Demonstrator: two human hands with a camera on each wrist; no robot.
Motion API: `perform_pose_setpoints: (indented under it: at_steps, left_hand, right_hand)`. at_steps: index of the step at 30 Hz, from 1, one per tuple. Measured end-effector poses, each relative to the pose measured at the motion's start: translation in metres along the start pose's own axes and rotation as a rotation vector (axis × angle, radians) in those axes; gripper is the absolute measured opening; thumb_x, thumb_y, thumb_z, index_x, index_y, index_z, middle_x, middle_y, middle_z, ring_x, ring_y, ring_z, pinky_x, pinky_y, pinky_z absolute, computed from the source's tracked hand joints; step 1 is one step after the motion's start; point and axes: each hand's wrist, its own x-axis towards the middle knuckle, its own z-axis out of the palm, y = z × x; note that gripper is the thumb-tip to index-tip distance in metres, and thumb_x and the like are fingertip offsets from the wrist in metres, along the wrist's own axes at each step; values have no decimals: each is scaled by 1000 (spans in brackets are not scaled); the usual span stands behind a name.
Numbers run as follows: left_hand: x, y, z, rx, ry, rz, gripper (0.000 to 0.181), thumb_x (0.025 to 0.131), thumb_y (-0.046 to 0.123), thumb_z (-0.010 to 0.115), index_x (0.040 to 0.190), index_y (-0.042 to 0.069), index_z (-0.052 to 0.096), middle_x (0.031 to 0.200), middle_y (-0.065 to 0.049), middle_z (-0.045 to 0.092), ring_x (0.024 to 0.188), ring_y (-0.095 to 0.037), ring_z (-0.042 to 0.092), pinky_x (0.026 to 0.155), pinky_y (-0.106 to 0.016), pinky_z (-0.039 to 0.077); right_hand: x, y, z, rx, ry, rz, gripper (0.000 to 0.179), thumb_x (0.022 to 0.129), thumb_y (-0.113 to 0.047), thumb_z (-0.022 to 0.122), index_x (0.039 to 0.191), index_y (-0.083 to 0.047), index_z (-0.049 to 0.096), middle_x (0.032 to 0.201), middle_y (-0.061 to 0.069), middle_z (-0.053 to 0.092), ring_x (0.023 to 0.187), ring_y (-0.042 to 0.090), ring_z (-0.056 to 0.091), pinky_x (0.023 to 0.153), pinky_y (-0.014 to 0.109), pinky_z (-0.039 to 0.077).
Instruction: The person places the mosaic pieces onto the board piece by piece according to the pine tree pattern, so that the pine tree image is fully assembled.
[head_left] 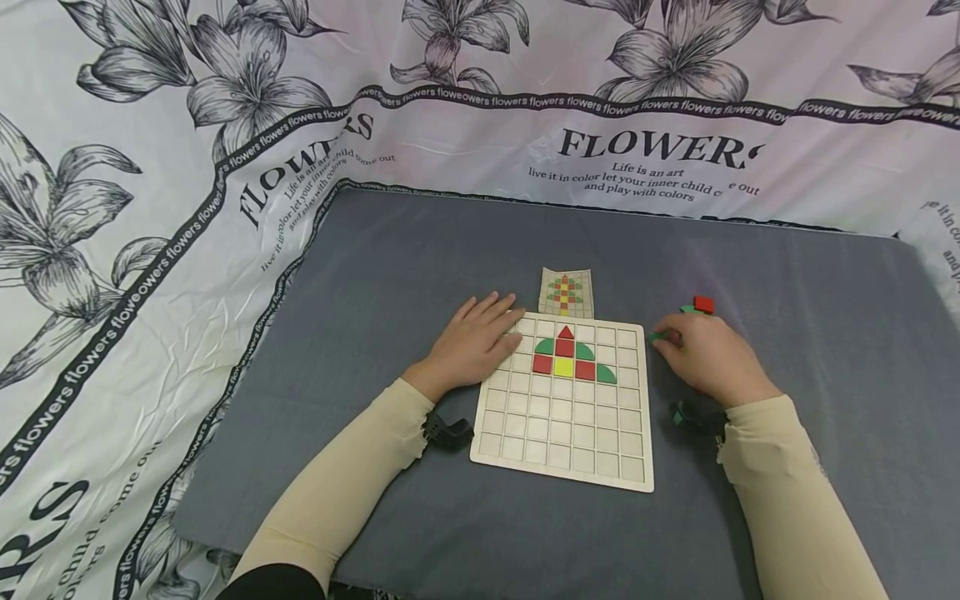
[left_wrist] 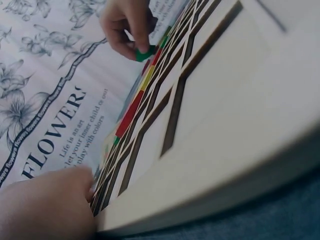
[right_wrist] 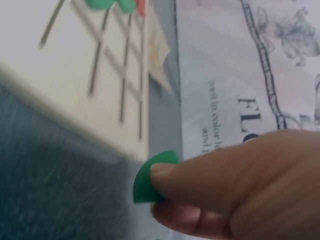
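Observation:
A wooden grid board (head_left: 525, 450) lies on the table. Its upper rows carry a red triangle (head_left: 566, 332), red squares, a yellow square (head_left: 563, 367) and several green quarter-circle tiles. My left hand (head_left: 472, 337) rests with extended fingers at the board's upper left edge. Just off the right edge, my right hand (head_left: 708, 358) pinches another green quarter-circle tile (right_wrist: 145, 185) between thumb and finger. Above the board stands a small pattern card (head_left: 566, 292) showing a tree-like figure in the same colours.
Beyond the right hand lie a red square tile (head_left: 703, 304) and a green tile (head_left: 686, 309), partly hidden by it. A grey cloth (head_left: 405, 250) covers the table. Flower-printed fabric (head_left: 465, 142) hangs behind and to the left.

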Motion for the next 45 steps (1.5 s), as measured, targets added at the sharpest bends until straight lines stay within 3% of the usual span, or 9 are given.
perform_pose_setpoints:
  at_steps: [3, 6, 13, 19, 23, 31, 36, 42, 45]
  left_hand:
    - [0, 1, 0, -11, 8, 8, 57, 115, 46, 32, 165, 21, 38, 174, -2, 24, 163, -23, 12, 133, -45, 2]
    - [0, 0, 0, -1, 5, 6, 63, 112, 55, 36, 166, 22, 36, 175, -1, 23, 164, -22, 11, 133, -44, 2]
    - [1, -1, 2, 25, -14, -4, 84, 100, 74, 46, 167, 26, 32, 176, 1, 20, 164, -20, 9, 133, -45, 1]
    - [1, -1, 2, 29, -19, -10, 87, 98, 77, 47, 168, 28, 32, 176, 1, 19, 164, -20, 8, 133, -45, 0]
    - [1, -1, 2, 35, -6, -2, 80, 102, 71, 45, 167, 26, 33, 176, 1, 20, 164, -20, 9, 133, -44, 1]
    - [0, 0, 1, 19, 30, 19, 53, 116, 41, 31, 165, 22, 39, 174, -2, 26, 163, -24, 14, 133, -44, 4]
    - [-1, 0, 1, 21, 35, 19, 52, 116, 39, 30, 164, 22, 40, 173, -2, 27, 163, -24, 16, 133, -45, 5]
    - [0, -1, 2, 37, 38, 14, 50, 117, 36, 32, 164, 22, 41, 173, -2, 28, 163, -25, 17, 133, -46, 7]
    - [1, -2, 2, 44, 37, 12, 50, 117, 35, 32, 164, 23, 41, 173, -1, 28, 163, -25, 17, 133, -46, 7]
  right_hand:
    - [-2, -9, -2, 15, 11, 13, 19, 96, -13, 72, 110, -2, 77, 94, 13, 75, 80, 27, 68, 69, 52, 56]
    - [-2, -18, -5, 34, 0, 8, 19, 97, -15, 70, 110, -2, 76, 97, 15, 76, 83, 29, 71, 71, 54, 57]
    - [-2, -31, -5, 38, -24, -21, 16, 96, -12, 73, 109, -3, 76, 94, 11, 76, 74, 21, 67, 62, 41, 53]
    - [-1, -42, -2, 71, -42, -35, 22, 97, -13, 71, 117, -5, 74, 94, 10, 76, 54, 15, 51, 50, 33, 41]
    - [1, -50, 2, 98, -56, -56, 22, 97, -13, 69, 117, -6, 73, 93, 9, 75, 48, 14, 44, 46, 31, 37]
    - [7, -68, 12, 148, -103, -86, 14, 97, -14, 69, 109, -9, 75, 95, 7, 76, 52, 14, 46, 50, 31, 41]
    - [16, -84, 18, 181, -119, -115, 10, 99, -17, 71, 104, -12, 77, 97, 3, 75, 55, 14, 48, 53, 31, 43]
    - [26, -102, 27, 197, -125, -173, 24, 100, -15, 71, 123, -8, 76, 100, 6, 77, 58, 12, 57, 58, 32, 51]
    - [31, -106, 33, 199, -116, -214, 20, 100, -15, 72, 117, -7, 79, 100, 6, 78, 67, 12, 65, 65, 36, 56]
